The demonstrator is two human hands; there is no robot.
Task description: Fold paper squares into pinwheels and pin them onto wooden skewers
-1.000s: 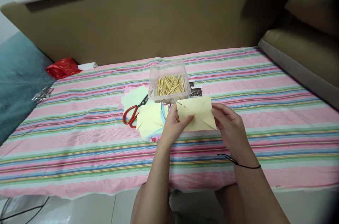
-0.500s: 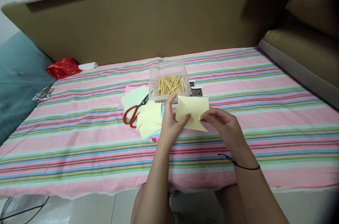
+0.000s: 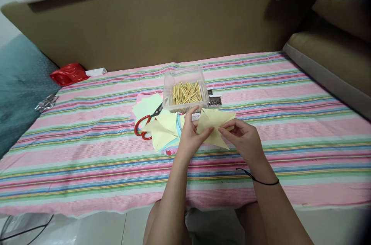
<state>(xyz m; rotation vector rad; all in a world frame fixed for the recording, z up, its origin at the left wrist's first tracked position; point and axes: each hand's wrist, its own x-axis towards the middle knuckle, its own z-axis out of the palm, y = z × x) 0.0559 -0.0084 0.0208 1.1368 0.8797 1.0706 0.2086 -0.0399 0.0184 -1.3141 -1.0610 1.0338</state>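
Observation:
A pale yellow square of paper with slit corners is held up above the cloth between both hands. My left hand grips its left side, thumb on the face near the middle and fingers behind. My right hand pinches a part of the paper close to the centre, thumb and forefinger together. Left of my left hand lies a pile of cut papers, a yellow sheet on top with its left corner raised. Red-handled scissors rest beside that pile, partly over light green paper.
Behind the hands stands a clear plastic box holding many thin wooden sticks. A small tray of metal bits sits to its right. A red plastic bag lies at the far left on the striped cloth.
My right hand has moved left, from the paper's right edge to near its centre. The held paper has turned slightly, and the top yellow sheet's left corner on the pile has lifted.

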